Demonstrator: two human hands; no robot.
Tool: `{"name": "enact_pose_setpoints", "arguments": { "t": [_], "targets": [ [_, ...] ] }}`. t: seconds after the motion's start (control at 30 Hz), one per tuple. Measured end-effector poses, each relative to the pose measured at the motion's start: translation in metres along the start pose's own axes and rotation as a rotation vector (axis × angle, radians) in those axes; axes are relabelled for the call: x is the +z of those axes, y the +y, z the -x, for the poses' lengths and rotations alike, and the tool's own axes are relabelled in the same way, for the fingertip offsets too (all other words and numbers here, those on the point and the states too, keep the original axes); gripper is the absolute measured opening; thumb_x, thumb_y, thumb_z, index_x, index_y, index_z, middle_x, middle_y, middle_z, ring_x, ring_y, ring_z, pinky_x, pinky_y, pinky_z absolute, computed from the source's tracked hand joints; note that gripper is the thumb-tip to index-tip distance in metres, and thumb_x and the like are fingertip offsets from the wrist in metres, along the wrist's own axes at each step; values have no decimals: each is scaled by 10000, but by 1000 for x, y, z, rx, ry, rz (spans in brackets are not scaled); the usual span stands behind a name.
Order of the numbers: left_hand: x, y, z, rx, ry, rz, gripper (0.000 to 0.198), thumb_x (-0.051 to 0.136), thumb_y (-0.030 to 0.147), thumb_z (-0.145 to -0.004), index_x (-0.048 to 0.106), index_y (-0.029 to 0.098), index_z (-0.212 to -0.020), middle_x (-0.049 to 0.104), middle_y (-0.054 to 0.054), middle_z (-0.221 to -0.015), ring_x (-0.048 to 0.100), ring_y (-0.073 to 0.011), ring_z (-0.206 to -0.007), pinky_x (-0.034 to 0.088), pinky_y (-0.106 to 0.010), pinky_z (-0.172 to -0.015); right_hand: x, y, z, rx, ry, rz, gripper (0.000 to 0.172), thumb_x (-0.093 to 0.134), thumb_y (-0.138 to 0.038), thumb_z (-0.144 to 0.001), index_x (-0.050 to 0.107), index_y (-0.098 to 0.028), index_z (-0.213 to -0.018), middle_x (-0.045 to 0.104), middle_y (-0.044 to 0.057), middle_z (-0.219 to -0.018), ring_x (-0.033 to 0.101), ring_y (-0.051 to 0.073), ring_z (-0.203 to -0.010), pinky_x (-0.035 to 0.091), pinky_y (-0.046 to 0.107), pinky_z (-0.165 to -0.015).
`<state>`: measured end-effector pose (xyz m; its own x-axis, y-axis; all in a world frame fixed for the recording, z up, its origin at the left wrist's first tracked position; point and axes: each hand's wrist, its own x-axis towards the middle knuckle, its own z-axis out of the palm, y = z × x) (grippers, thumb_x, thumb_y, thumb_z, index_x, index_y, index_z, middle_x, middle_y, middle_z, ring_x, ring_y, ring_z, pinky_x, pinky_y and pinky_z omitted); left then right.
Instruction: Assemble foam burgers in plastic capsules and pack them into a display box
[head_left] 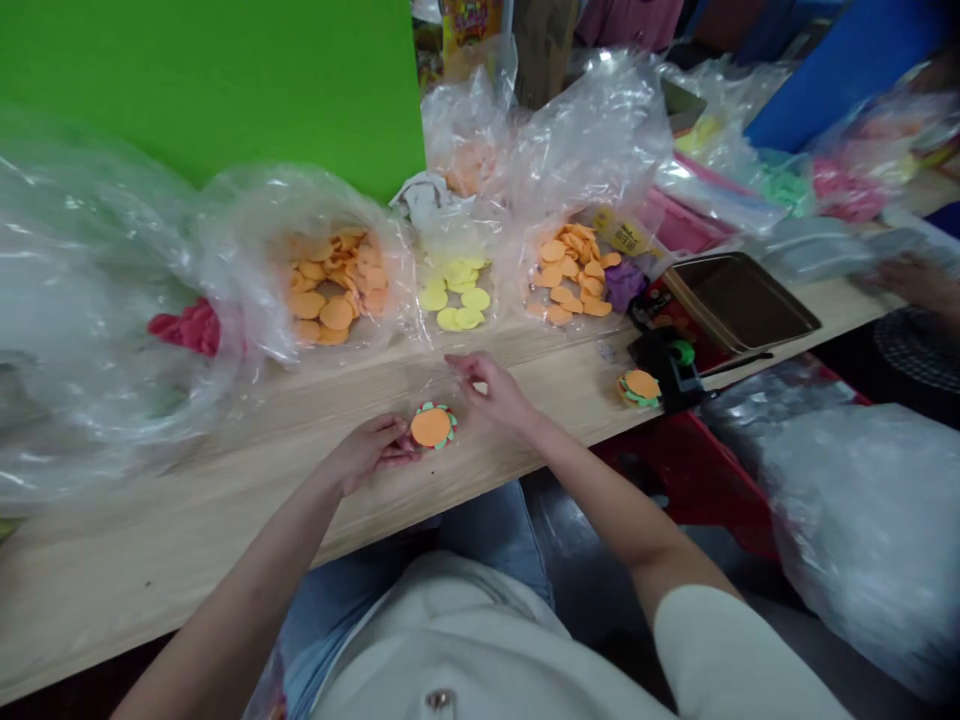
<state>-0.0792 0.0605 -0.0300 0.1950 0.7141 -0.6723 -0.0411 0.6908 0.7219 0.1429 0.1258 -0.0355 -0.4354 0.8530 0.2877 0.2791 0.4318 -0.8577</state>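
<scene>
A small toy hamburger (431, 427) lies just above the wooden table, with a round orange disc on top and a frilly green and red rim showing beneath. My left hand (373, 447) grips its left edge between thumb and fingers. To its upper right is my right hand (491, 392), apart from the hamburger. Its thumb and fingers are drawn together, and a faint clear sheen shows near the fingertips; what they hold is too thin to make out. A second toy hamburger (639, 388) sits farther right, beside a black tape dispenser (670, 365) with a green core.
Clear bags hold orange discs (335, 313), yellow discs (461, 295), more orange discs (574, 270) and red pieces (191, 327). A brown tray (742, 300) stands at right. Behind is a green panel (210, 80). Another person's hand (919, 280) is at far right.
</scene>
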Motion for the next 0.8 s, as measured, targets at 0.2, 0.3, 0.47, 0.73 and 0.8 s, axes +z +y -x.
{"name": "enact_pose_setpoints", "arguments": {
  "t": [0.2, 0.3, 0.47, 0.73, 0.8],
  "targets": [
    [2, -1, -3, 3, -24, 56, 274, 705, 385, -633, 563, 163, -709, 578, -1, -601, 621, -168, -623, 504, -320, -673, 6, -31, 79, -342, -380, 539, 479, 456, -119, -783, 420, -183, -1256, 397, 95, -1384, 201, 213, -1347, 246, 447, -1057],
    [6, -8, 1, 80, -14, 118, 300, 685, 425, -649, 607, 169, -784, 617, -24, -719, 607, -154, -686, 488, -293, -681, 25, -33, 99, -310, -350, 577, 543, 466, -122, -758, 391, -148, -1295, 391, 102, -1387, 142, 233, -1362, 190, 466, -1080],
    [17, -28, 2, 227, 140, 227, 422, 722, 389, -610, 641, 158, -953, 641, -33, -860, 552, -102, -677, 415, -200, -598, 38, -38, 83, -60, -12, 377, 480, 405, -142, -793, 408, -162, -1272, 522, 110, -1255, 440, 194, -1195, 351, 380, -986],
    [30, -28, 2, 262, 224, 264, 429, 758, 393, -555, 677, 127, -882, 648, -40, -772, 513, -88, -614, 366, -191, -545, 39, -19, -13, 520, -208, 363, 439, 386, -468, -868, 566, -178, -593, 556, 13, -563, 504, 130, -577, 320, 237, -549],
    [28, -24, 9, 263, 208, 259, 425, 749, 393, -574, 677, 127, -898, 651, -51, -796, 515, -90, -615, 363, -192, -535, 41, -20, -17, 477, -196, 337, 474, 373, -470, -876, 529, -179, -535, 513, -11, -518, 471, 108, -538, 289, 228, -526]
  ]
}}
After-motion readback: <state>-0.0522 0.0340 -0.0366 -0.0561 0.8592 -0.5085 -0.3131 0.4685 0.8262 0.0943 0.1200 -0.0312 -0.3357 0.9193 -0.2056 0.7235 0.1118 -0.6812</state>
